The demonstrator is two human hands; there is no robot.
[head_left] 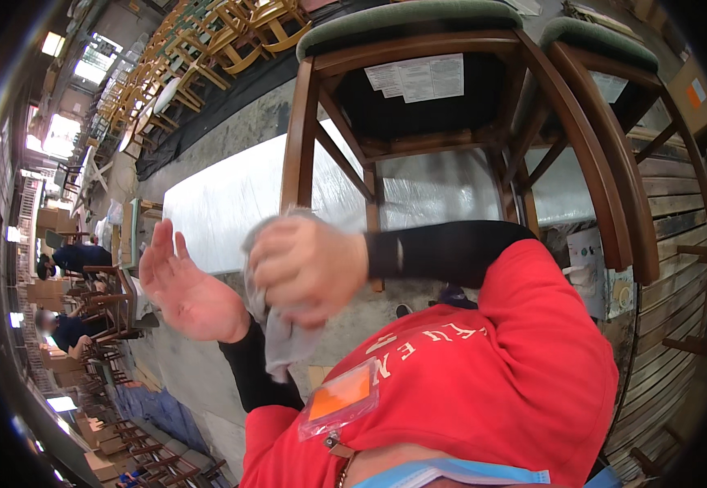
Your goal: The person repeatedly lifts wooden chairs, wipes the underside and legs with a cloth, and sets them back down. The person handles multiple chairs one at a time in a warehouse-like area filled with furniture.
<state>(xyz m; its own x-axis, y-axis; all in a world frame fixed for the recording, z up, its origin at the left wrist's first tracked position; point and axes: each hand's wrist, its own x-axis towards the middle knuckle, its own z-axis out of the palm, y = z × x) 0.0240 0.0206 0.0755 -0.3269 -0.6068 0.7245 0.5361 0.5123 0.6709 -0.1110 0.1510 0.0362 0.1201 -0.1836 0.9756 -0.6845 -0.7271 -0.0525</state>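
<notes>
My right hand (309,264) is closed around a grey cloth (288,342), whose loose end hangs below the fingers. It is slightly blurred and overlaps the lower part of a brown wooden leg (298,146); whether the cloth touches the wood I cannot tell. That leg belongs to a chair with a green padded seat (410,26), its dark underside facing me with white paper labels (418,79) on it. Just left of the cloth, my left hand (191,289) is raised, palm showing and fingers stretched, holding nothing.
A similar chair (606,49) stands close on the right. Below both spreads a flat surface in shiny pale wrap (231,203). Slatted wood (667,268) lies at far right. Many wooden chairs (231,32) fill the back; two people (77,259) are at far left.
</notes>
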